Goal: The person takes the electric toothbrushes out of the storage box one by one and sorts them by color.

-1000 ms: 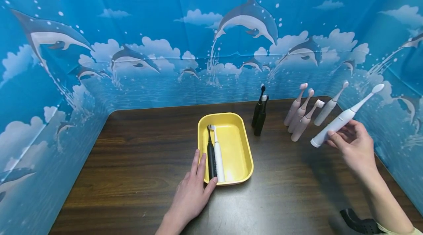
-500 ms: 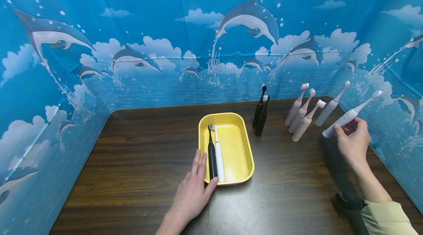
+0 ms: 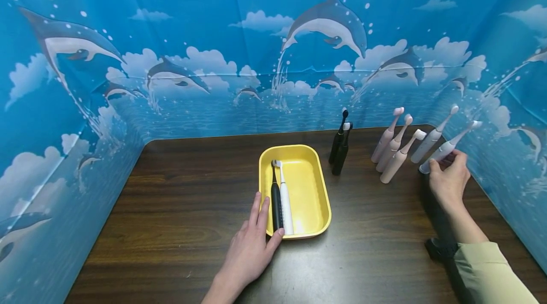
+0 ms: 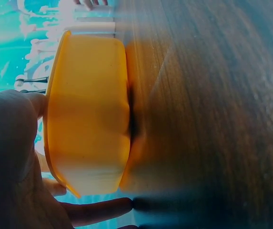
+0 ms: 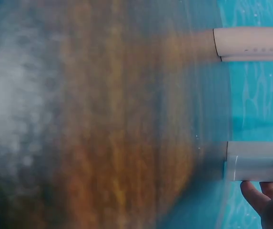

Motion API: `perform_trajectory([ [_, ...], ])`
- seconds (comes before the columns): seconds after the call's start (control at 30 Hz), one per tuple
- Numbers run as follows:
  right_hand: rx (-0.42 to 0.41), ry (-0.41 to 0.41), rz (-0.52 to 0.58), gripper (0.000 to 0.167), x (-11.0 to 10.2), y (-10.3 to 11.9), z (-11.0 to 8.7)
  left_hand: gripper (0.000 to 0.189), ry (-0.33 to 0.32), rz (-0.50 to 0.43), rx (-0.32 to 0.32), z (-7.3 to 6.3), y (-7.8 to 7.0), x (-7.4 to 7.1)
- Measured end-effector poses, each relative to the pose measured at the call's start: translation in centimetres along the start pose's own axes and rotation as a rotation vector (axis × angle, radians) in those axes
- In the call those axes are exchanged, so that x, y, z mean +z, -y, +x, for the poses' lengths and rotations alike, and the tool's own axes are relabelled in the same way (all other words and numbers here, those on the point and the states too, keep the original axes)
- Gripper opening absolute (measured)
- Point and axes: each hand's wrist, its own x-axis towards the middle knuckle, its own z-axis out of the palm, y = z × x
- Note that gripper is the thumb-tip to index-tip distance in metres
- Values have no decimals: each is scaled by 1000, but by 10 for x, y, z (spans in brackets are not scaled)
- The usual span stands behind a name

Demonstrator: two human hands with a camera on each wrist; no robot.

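My right hand (image 3: 450,181) pinches a white electric toothbrush (image 3: 440,153) by its body near the back right of the table. The brush stands slightly tilted, its head up. In the right wrist view its lower body (image 5: 248,168) shows above my fingertips (image 5: 250,195). Beside it stands a pale grey-white toothbrush (image 3: 427,145). My left hand (image 3: 248,247) rests on the near-left corner of a yellow tray (image 3: 322,199), fingers straight along the left rim, thumb on the near rim. Inside the tray lie a black toothbrush (image 3: 276,206) and a white toothbrush (image 3: 285,206), side by side.
Three pink toothbrushes (image 3: 394,166) stand upright left of the held one. Two black toothbrushes (image 3: 340,157) stand behind the tray's right side. A blue dolphin-print curtain (image 3: 213,95) borders the wooden table (image 3: 183,194) at the back and both sides.
My right hand has moved back and slightly left, lowering the white toothbrush toward the table beside the pale grey-white one. The left hand stays on the tray.
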Motion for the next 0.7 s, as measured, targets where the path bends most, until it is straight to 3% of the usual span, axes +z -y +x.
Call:
perform_trajectory([
  [0.47, 9, 63, -12, 48, 2, -1, 7, 77, 2, 2, 3, 1, -1, -3],
  [0.7, 56, 125, -30, 54, -2, -2, 7, 78, 7, 1, -3, 0, 0, -3],
])
